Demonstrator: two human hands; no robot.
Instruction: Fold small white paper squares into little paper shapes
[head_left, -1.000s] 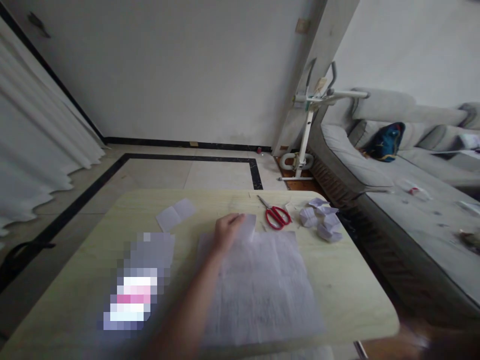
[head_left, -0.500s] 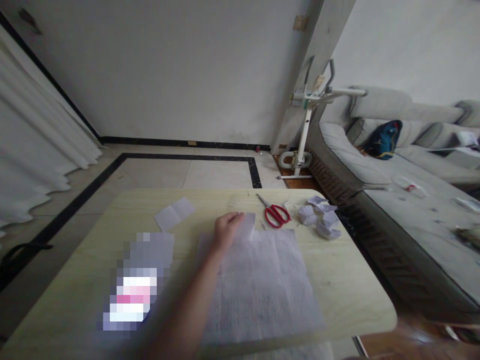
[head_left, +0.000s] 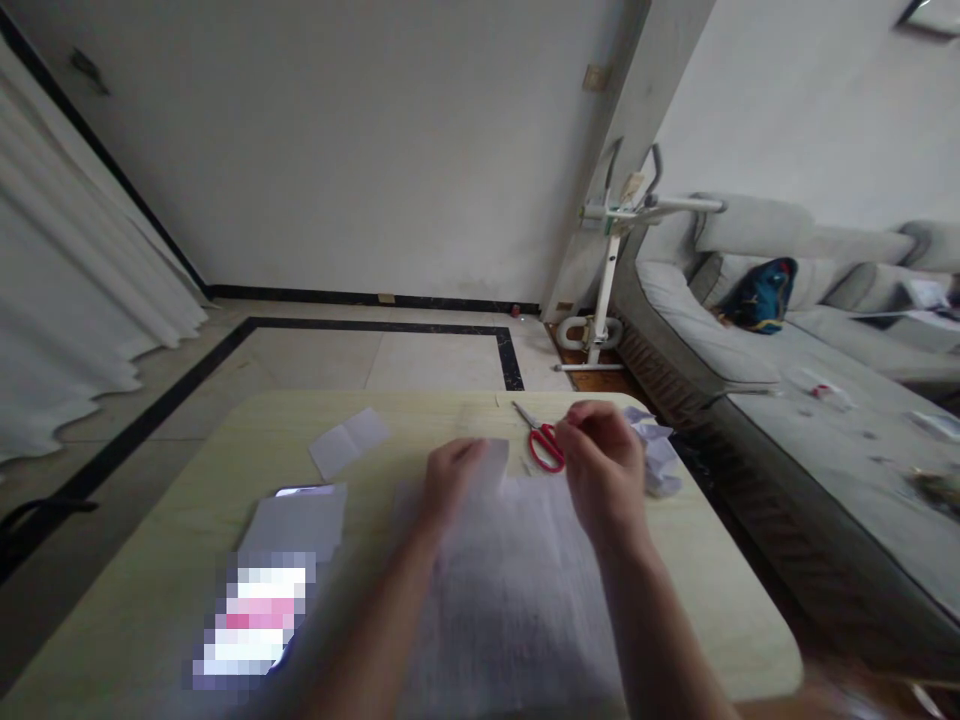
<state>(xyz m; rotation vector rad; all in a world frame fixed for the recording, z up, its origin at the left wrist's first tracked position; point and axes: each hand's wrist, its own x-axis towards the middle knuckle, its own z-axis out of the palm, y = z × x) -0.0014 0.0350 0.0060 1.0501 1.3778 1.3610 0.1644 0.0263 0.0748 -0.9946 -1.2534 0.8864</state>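
Note:
My left hand (head_left: 452,478) is closed on a small piece of white paper (head_left: 495,462), held above the far edge of a large written sheet (head_left: 517,610). Over the table's right side, my right hand (head_left: 602,455) has its fingers pinched together; whether anything is between them I cannot make out. Just left of it lie red-handled scissors (head_left: 546,450), partly covered by the hand. Behind the right hand sit crumpled or folded white paper pieces (head_left: 661,462), some of them hidden.
A creased paper (head_left: 349,442) lies at the table's (head_left: 420,415) far left. Nearer stands a lit phone (head_left: 259,620), its picture blurred, with a paper (head_left: 296,522) over its upper part. A grey sofa (head_left: 825,450) and white exercise machine (head_left: 609,270) are beyond.
My right hand has come into view from the lower right, over the scissors and folded papers. The left hand stays on its paper. The view has tilted up slightly.

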